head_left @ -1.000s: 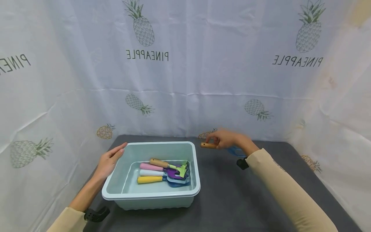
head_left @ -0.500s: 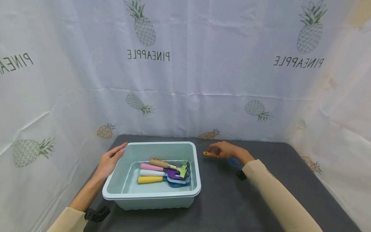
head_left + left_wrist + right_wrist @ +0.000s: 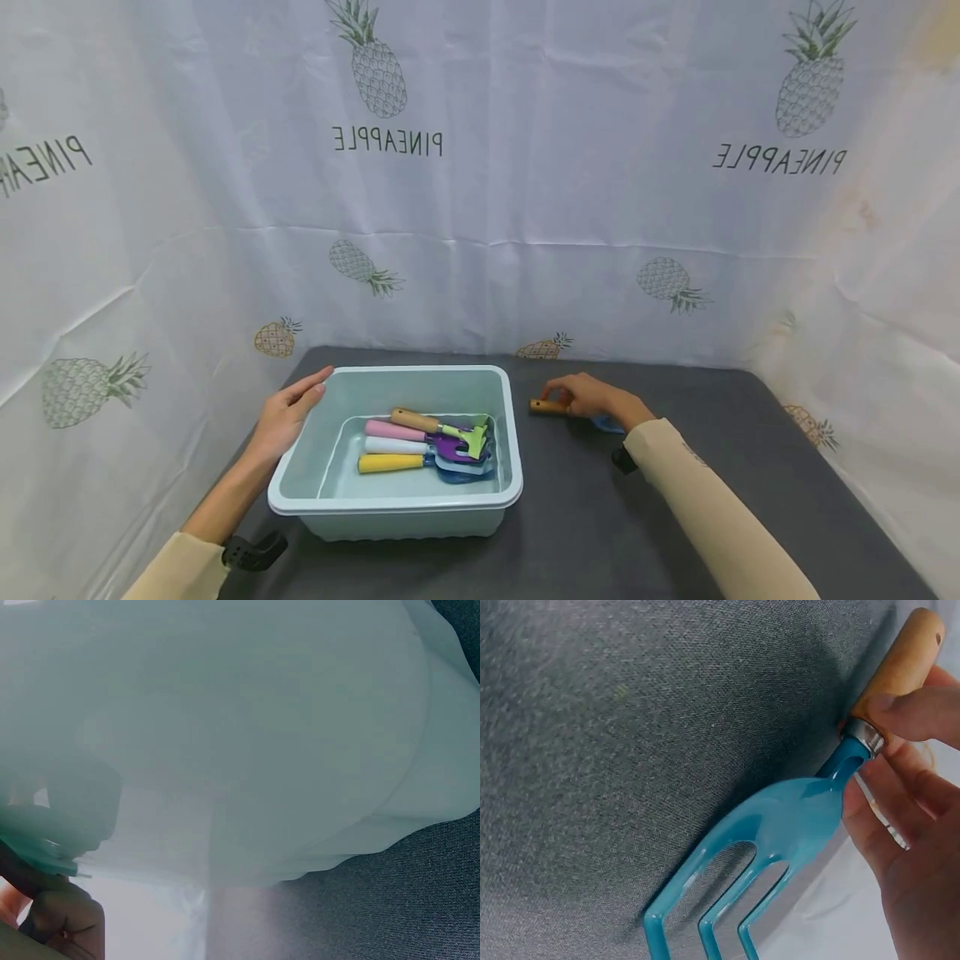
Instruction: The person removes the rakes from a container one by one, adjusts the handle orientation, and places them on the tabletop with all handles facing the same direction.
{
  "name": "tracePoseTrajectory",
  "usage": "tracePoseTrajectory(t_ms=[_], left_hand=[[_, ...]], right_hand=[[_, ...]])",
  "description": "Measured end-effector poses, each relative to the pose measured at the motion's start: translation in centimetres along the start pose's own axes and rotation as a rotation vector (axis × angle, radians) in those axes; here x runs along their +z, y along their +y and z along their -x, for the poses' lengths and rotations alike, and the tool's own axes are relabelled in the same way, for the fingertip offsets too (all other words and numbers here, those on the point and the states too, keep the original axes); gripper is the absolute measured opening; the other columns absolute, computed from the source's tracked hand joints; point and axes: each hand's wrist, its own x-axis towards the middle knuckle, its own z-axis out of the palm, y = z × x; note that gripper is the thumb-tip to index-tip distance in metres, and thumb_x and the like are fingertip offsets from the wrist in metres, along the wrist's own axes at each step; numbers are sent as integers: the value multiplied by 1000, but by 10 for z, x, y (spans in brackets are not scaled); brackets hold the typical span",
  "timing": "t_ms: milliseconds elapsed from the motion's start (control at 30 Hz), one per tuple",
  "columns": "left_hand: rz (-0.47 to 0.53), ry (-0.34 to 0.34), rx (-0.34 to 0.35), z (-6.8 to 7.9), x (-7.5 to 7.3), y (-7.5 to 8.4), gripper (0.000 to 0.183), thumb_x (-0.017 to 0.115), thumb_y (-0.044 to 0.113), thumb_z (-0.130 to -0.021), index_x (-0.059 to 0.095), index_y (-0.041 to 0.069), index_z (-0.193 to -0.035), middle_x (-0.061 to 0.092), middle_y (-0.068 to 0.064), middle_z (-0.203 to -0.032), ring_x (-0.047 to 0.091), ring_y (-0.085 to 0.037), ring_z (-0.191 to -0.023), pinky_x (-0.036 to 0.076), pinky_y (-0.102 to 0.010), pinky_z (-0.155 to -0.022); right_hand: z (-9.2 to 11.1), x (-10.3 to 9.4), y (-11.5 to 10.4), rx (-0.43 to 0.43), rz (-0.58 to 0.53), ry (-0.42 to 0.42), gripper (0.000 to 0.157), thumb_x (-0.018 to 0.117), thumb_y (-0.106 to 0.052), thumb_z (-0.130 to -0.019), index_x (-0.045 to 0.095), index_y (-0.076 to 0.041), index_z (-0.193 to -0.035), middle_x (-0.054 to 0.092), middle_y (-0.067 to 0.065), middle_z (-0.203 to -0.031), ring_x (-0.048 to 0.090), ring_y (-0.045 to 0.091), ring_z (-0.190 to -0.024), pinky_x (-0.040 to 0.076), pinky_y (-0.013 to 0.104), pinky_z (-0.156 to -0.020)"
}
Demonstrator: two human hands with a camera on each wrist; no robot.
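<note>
In the head view my left hand [image 3: 281, 419] grips the left rim of a pale green plastic basin [image 3: 397, 505], its thumb over the edge. In the left wrist view the basin wall [image 3: 247, 750] fills most of the picture. To the basin's right, my right hand [image 3: 588, 395] holds a garden hand cultivator [image 3: 795, 817] with a wooden handle and blue bent tines. Thumb and fingers pinch it near the metal collar [image 3: 864, 735]. The cultivator lies level, close over the grey tabletop, its shadow right beside it.
Inside the basin lie several small garden tools: one with a yellow handle [image 3: 390, 463], one white [image 3: 395, 447], one pink [image 3: 393, 430], and a wooden-handled one with a green head [image 3: 472, 440]. A pineapple-print curtain [image 3: 480, 167] borders the dark table [image 3: 585, 517].
My right hand has lowered the cultivator toward the tabletop, coming slightly nearer. The left hand keeps its place on the basin rim, and the tools inside lie as before.
</note>
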Motion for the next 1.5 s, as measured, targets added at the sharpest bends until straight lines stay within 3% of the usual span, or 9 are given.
tracePoseTrajectory(t_ms=[367,733,933,1233,1500], left_hand=[[4,-1,2,-2,0,-1,58,43,43,-111,39,12,-160,35,-17,-167,35,-40,-153,37,-58,-118],[21,6,-9,0,-1,-2,58,43,43,-111,40,11,-160,35,-16,-167,33,-41,-154,34,-59,-120],[8,8,-5,-1,-1,-2,58,42,45,-111,40,12,-160,37,-14,-167,37,-37,-153,38,-55,-118],[26,4,-6,-1,1,-2,60,42,47,-111,39,13,-160,35,-15,-167,37,-39,-152,39,-55,-116],[20,7,8,-1,1,-2,60,42,46,-111,39,12,-160,35,-16,-167,36,-40,-153,38,-58,-118]], right_hand=[[0,3,3,47,-7,4,63,51,16,-85,69,-26,-128,71,9,-116,66,25,-104,56,42,-83],[-3,6,0,17,25,35,61,56,15,-83,69,-23,-129,72,10,-114,64,22,-98,55,40,-80],[-1,9,1,3,50,54,62,55,16,-81,70,-22,-128,71,10,-115,65,24,-101,55,42,-82],[0,10,1,38,-19,54,52,70,7,-84,68,-19,-130,71,11,-119,67,26,-106,58,46,-87],[4,-3,-4,-1,16,86,48,78,-3,-86,66,-12,-131,71,9,-111,66,21,-99,57,43,-85]])
